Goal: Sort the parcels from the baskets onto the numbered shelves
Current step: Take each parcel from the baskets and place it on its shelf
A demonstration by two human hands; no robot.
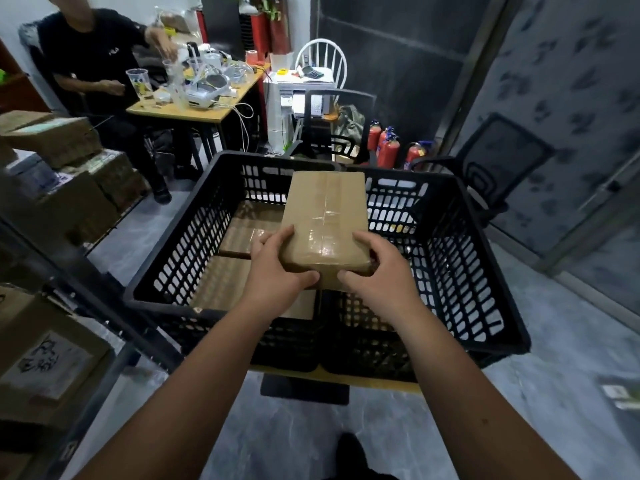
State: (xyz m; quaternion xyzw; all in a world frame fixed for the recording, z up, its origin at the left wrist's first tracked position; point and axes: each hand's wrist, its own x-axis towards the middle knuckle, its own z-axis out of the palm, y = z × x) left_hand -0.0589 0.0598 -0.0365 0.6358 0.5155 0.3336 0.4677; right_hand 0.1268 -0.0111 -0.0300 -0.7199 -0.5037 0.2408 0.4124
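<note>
Two hands [277, 268] [375, 268] gripping one parcel [325, 220] above the basket [485, 271].
Parcel is best kept level, lifted clear of the basket rim.

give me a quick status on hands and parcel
Left hand and right hand both gripping taped parcel by near end, above black basket. More parcels lying in basket. Nothing blocking the lift.
</note>
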